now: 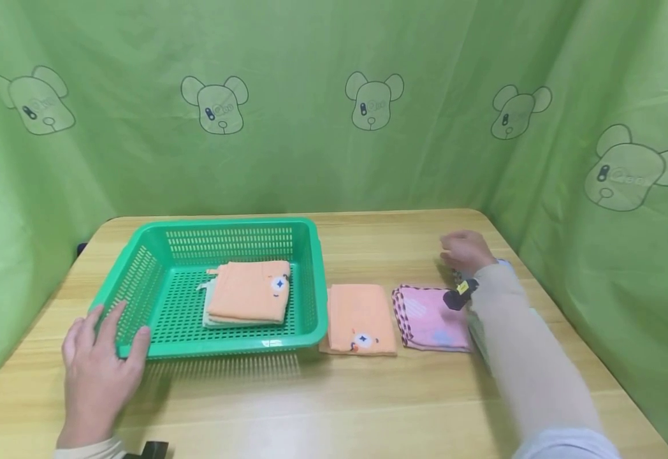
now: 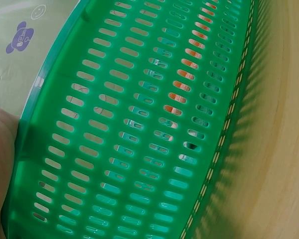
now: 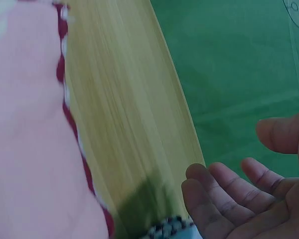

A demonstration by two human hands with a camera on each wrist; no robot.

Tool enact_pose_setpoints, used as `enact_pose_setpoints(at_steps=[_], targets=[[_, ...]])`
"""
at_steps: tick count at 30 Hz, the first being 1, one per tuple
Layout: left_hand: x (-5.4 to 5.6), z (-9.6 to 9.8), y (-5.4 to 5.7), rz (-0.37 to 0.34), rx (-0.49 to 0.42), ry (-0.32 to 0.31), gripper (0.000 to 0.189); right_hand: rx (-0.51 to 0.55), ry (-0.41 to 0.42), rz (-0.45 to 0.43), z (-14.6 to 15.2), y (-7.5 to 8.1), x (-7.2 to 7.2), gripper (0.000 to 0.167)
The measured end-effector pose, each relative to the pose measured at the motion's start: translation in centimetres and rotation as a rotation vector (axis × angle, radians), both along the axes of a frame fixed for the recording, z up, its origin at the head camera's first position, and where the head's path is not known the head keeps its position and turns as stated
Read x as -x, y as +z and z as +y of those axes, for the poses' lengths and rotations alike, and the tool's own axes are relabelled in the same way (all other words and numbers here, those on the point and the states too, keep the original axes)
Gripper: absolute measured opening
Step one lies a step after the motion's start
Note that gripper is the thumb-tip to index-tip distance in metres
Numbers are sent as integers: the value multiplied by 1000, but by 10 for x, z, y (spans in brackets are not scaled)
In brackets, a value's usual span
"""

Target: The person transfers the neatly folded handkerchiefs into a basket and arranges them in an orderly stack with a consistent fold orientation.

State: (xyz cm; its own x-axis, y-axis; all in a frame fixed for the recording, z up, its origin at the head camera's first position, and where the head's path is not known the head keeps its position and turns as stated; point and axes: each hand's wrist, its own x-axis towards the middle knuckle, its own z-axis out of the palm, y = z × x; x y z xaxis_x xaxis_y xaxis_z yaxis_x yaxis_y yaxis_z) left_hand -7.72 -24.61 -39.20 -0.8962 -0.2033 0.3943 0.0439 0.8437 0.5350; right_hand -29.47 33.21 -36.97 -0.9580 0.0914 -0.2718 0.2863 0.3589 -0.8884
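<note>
My left hand (image 1: 101, 363) rests at the near left corner of a green plastic basket (image 1: 213, 349), fingers spread and touching its rim. In the left wrist view only part of that hand (image 2: 1, 164) shows beside the slotted basket wall (image 2: 139, 94). Inside the basket lies a folded orange cloth (image 1: 248, 290) on top of a pale green one (image 1: 210, 312). My right hand (image 1: 466, 250) hovers at the far right of the table. In the right wrist view the hand (image 3: 254, 204) has loosely bent fingers, thumb apart, holding nothing. Below it shows a checkered-edged cloth (image 3: 169, 228).
Right of the basket lie a folded orange cloth (image 1: 363, 319) and a pink cloth (image 1: 434, 319) with a checkered border. More folded cloth (image 1: 480, 341) is partly hidden under the right forearm. Green curtains (image 1: 299, 166) surround the wooden table (image 1: 242, 408).
</note>
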Motion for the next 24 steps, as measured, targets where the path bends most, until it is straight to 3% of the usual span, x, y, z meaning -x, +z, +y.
enact_pose_setpoints(at_steps=[7, 16, 24], targets=[[0, 0, 0, 4, 4, 2, 58, -81, -14, 8, 18, 1, -8, 62], [0, 0, 0, 13, 1, 0, 58, -141, -52, 8, 49, -10, -9, 61], [-1, 0, -1, 18, -1, 1, 58, -360, -100, -17, 74, -14, -13, 66]])
